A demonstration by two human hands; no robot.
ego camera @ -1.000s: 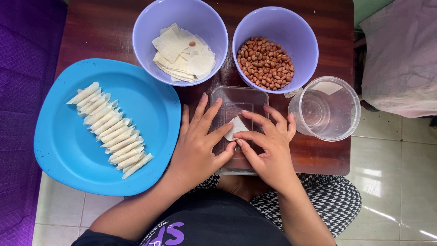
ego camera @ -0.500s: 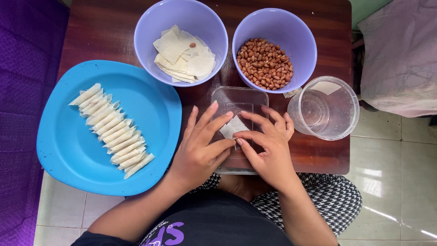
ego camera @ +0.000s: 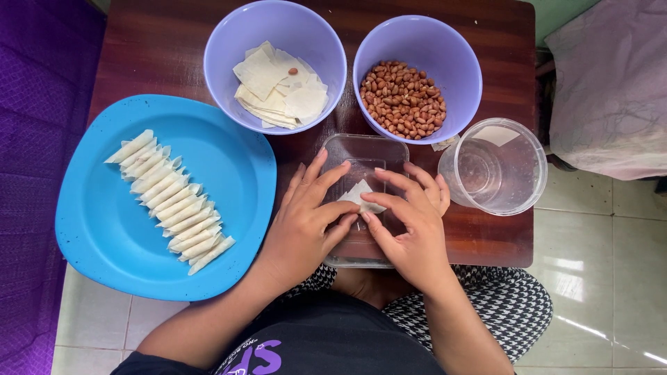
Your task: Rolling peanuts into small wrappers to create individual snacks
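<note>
Inspector: Wrapper piece, small, pale and triangular (ego camera: 359,195): where was it located?

Operator: It lay over the clear rectangular plastic container (ego camera: 361,149) at the near edge of the dark brown wooden table (ego camera: 160,62). Both hands met on it.

Inspector: State of the grip?

Operator: The left hand (ego camera: 306,222) pinched the wrapper's left edge between thumb and forefinger; the other fingers were spread above the container. The right hand (ego camera: 410,222) pinched the right edge with its fingertips. Both hands were closed on the same piece.

Inspector: Surrounding items?

Operator: A large blue plastic plate (ego camera: 104,229) sat to the left, overhanging the table edge. It carried a diagonal row of pale rolled wrappers (ego camera: 170,200), each touching the next. Beyond the hands stood two lavender round plastic bowls. The left bowl (ego camera: 236,42) held flat cream wrapper sheets (ego camera: 274,90) with one peanut on top. The right bowl (ego camera: 458,62) held red-brown peanuts (ego camera: 403,101). A clear round plastic tub (ego camera: 497,167) stood just beside the container on the right.
</note>
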